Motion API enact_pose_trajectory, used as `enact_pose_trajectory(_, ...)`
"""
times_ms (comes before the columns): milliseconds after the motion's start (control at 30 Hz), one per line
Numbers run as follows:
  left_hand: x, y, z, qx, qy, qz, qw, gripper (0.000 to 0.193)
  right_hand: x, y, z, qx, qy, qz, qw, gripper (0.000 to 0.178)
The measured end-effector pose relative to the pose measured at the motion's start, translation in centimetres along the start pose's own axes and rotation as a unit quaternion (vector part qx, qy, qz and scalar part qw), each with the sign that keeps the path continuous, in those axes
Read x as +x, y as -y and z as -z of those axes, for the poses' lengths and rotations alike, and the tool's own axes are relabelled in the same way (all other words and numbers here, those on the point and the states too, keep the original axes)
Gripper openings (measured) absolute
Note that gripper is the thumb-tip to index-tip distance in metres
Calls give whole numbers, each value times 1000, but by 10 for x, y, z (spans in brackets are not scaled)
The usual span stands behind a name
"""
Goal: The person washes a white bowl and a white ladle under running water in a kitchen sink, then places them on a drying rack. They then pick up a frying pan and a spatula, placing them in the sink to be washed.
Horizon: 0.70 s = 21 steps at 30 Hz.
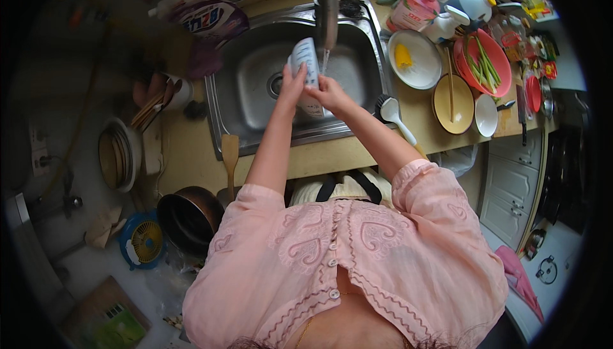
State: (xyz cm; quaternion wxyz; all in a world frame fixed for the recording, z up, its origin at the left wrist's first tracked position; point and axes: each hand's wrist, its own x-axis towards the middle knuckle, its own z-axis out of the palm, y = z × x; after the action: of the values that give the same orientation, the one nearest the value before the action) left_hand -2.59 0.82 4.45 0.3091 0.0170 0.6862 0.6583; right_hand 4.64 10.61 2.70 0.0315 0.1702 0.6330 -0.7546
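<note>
Over the sink [246, 116] I hold a white bowl [306, 59] with dark blue markings, tilted on its side. My left hand [293, 85] grips its left side, with the fingers partly hidden behind it. My right hand [330, 94] is closed on the bowl's lower right edge. A thin stream of water [325, 62] runs from the faucet [327, 4] just right of the bowl. Below my hands, a pale patterned surface [313, 108] shows near the sink's front wall; I cannot tell whether it is a separate dish.
A white scrub brush [396, 116] and a wooden spatula [230, 157] flank the sink's front. At right are a white bowl with a yellow sponge [403, 57], a yellow bowl [442, 103], a pink basin [501, 52] of green stalks, and several bottles. A dark pot [185, 221] stands lower left.
</note>
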Motion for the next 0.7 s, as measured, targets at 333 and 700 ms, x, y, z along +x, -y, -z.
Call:
enact_pose_trajectory(333,-41,24,15,-168,14,155,974,24,-31,19,14,-359,155,98,915,17)
enact_pose_trajectory(700,-94,8,-5,-174,85,140,971,52,78,-23,19,-551,59,126,823,15)
